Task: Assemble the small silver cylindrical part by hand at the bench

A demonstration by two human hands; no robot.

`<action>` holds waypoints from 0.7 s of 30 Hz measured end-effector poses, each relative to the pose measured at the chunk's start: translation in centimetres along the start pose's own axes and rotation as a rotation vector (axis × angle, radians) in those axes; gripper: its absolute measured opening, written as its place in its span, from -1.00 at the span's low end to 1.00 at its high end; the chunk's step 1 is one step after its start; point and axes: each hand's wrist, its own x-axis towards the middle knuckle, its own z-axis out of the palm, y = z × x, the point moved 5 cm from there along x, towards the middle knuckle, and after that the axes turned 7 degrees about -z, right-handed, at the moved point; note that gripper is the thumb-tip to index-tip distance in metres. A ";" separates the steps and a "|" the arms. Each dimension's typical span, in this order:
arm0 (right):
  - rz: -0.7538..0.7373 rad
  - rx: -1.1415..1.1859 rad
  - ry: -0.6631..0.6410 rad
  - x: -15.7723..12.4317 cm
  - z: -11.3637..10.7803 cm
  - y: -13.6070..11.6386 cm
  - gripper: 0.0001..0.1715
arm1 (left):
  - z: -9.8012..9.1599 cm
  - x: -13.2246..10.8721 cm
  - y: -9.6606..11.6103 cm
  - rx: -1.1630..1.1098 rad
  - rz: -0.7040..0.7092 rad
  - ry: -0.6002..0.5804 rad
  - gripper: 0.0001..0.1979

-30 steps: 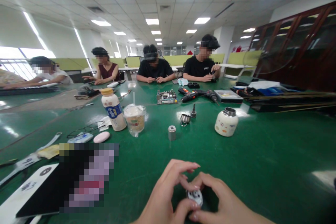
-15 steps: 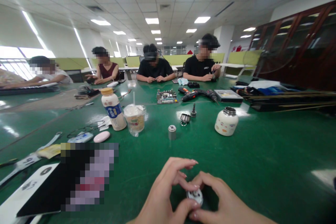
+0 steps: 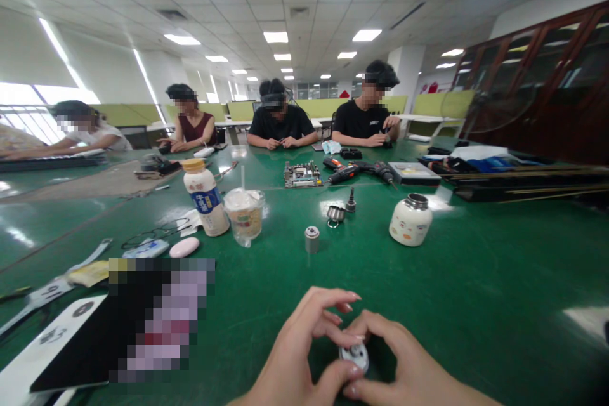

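Near the front edge of the view, my left hand [image 3: 304, 342] and my right hand [image 3: 397, 349] meet around a small round silver metal part [image 3: 356, 356]. Its flat face looks upward and has a small raised centre. My left thumb and a fingertip pinch the part from the left, the other left fingers arching above it. The right thumb and index finger grip it from the right; fingers cover much of its side. Farther out on the green table stands a small metal cylinder [image 3: 311, 240]. Behind it lie a small metal cup-like piece [image 3: 335, 214] and a dark shafted gear piece [image 3: 351, 201].
A cream flask [image 3: 410, 221] stands to the right. Leftward are a lidded cup [image 3: 243, 219], a bottle [image 3: 205, 200], a pink oval case [image 3: 184, 247] and a dark flat panel [image 3: 104, 330]. A circuit board [image 3: 303, 175] and power drills [image 3: 352, 171] lie farther back; several people sit opposite.
My hands stay almost in place around the round metal part, whose face looks slightly turned. Across the table, a person at the left has shifted their hand a little.
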 end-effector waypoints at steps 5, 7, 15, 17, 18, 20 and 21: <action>-0.027 0.018 0.003 0.0 0.0 -0.1 -0.71 | 0.6 -0.2 -0.3 -0.036 -0.014 -0.058 -0.17; -0.031 0.025 -0.004 0.0 0.0 -0.1 -0.72 | 0.6 -0.2 -0.5 -0.046 -0.021 -0.075 -0.18; -0.022 0.012 -0.010 -0.1 0.2 0.3 -0.70 | 0.6 -0.2 -0.4 -0.045 -0.051 -0.064 -0.31; -0.001 -0.009 0.000 -0.1 0.2 0.4 -0.67 | 0.2 0.0 -0.1 -0.030 -0.019 0.001 -0.37; 0.012 -0.019 0.001 -0.1 0.1 0.4 -0.66 | -0.2 0.3 -0.1 -0.019 -0.015 0.049 -0.42; 0.026 -0.027 -0.006 -0.1 0.1 0.4 -0.65 | -1.5 0.9 -0.6 0.015 -0.045 0.146 -0.52; 0.027 -0.024 -0.014 -0.1 0.1 0.3 -0.65 | -2.2 1.3 -1.2 0.035 -0.074 0.183 -0.56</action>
